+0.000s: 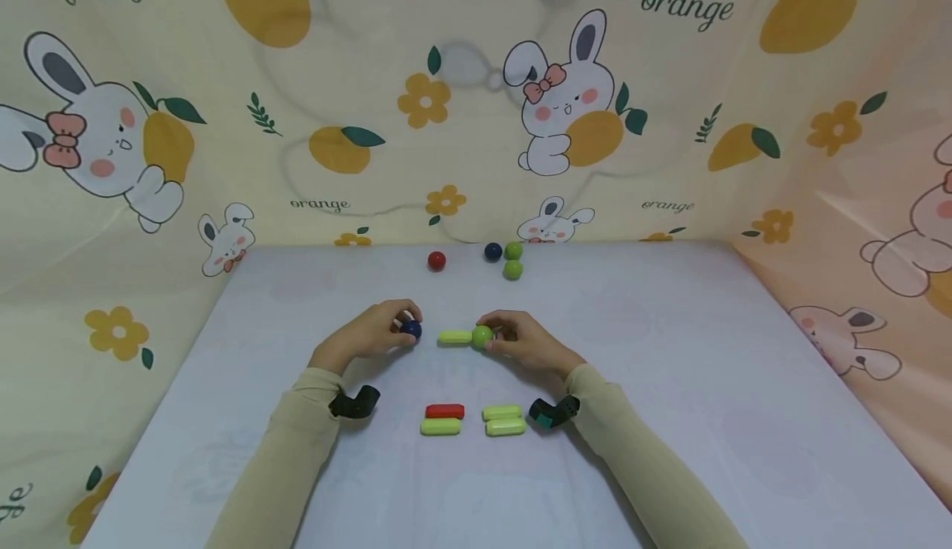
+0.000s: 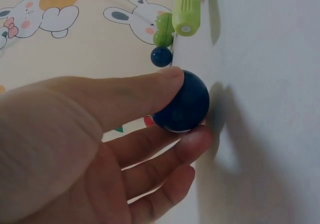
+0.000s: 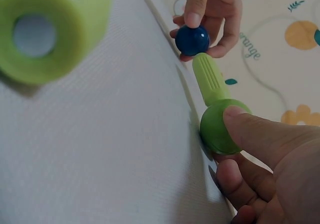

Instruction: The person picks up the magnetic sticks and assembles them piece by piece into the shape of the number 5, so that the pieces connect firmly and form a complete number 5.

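Between thumb and fingers, my left hand (image 1: 374,331) pinches a dark blue ball (image 1: 411,331); the left wrist view shows the ball (image 2: 184,104) with the thumb on one side and fingertips under it. My right hand (image 1: 530,341) pinches a green ball (image 1: 482,336), which has a light green rod (image 1: 454,338) joined to its left side. In the right wrist view the rod (image 3: 209,79) points from the green ball (image 3: 222,126) toward the blue ball (image 3: 192,40). A small gap separates rod and blue ball in the head view.
Behind the hands lie a red ball (image 1: 436,261), another blue ball (image 1: 493,252) and two green balls (image 1: 512,269). Nearer the body are a red rod (image 1: 445,411) above a green rod (image 1: 440,427), and two more green rods (image 1: 505,427) by the right wrist's black camera (image 1: 554,412).
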A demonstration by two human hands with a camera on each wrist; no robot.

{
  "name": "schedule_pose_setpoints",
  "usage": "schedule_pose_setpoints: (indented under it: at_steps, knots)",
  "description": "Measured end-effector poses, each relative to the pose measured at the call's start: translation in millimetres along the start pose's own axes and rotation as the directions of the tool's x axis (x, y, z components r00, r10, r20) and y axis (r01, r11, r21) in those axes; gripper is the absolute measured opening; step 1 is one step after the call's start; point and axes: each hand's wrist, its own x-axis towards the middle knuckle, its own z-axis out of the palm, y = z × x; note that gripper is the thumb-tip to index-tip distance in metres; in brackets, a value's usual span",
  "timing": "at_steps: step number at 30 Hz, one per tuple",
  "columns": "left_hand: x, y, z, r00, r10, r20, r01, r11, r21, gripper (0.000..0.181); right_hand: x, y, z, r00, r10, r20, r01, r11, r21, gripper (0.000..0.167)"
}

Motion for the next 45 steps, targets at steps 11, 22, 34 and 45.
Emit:
schedule_pose_setpoints:
  at_steps: [11,22,34,45]
  knots:
    - [-3.1,7.1,0.4,1.000,0.021,0.012,-0.021,1.000,-0.013,0.032,0.1,-0.6,-0.4,1.000,-0.004,0.002,0.004,1.000,0.008,0.038]
    - [-0.1,10.4,5.9,0.999,0.027,0.020,-0.027,1.000,0.004,0.031,3.0,2.5,0.6,1.000,0.015,0.003,-0.015,1.000,0.016,0.038]
    - [1.2,16.5,9.4,0.999,0.028,0.023,-0.028,0.999,0.015,0.030,3.6,2.8,-0.5,1.000,0.014,0.002,-0.014,1.000,0.016,0.039]
    - [4.2,15.5,14.2,0.999,0.023,0.023,-0.023,1.000,0.010,0.030,1.9,1.9,-0.4,1.000,0.015,0.004,-0.015,1.000,0.021,0.038]
